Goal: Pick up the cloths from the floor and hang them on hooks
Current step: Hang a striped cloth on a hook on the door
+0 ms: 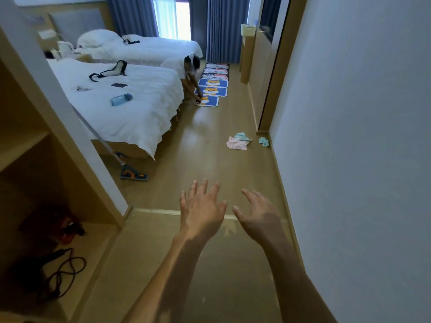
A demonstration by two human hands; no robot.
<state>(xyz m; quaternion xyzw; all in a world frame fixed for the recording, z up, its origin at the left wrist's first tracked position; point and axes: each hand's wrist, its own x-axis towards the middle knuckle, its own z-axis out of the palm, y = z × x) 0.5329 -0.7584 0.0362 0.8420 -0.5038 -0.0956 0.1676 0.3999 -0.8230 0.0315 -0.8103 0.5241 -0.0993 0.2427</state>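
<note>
Bare forearms, seemingly sleeveless, no jewellery.

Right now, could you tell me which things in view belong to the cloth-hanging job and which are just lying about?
For the job:
pink cloth
teal cloth
small teal cloth
left hand, empty
right hand, empty

Just lying about:
water bottle
floor mats
mop
cables
</note>
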